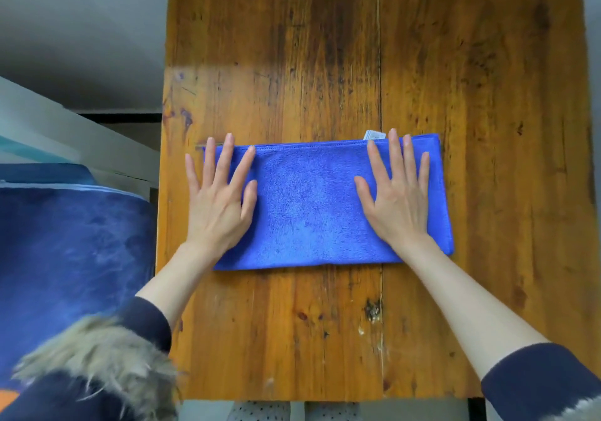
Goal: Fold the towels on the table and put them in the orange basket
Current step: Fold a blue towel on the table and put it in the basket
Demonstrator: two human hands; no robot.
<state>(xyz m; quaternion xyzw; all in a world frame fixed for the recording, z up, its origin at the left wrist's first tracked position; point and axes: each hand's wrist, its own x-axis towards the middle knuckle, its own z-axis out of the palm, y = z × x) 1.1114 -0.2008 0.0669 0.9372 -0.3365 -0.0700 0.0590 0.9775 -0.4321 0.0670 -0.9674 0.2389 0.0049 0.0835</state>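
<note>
A blue towel (309,205) lies folded into a long rectangle across the middle of the wooden table (325,62). A small white label (374,135) peeks out at its far edge. My left hand (219,199) presses flat on the towel's left end, fingers straight and spread. My right hand (398,196) presses flat on the right part of the towel, fingers straight and spread too. A sliver of orange (8,399) shows at the bottom left corner; I cannot tell whether it is the basket.
A dark blue padded seat or cushion (71,251) stands left of the table. A white shelf edge (65,127) runs behind it. Bare wood surrounds the towel on all sides. The table's near edge (292,399) lies just below my forearms.
</note>
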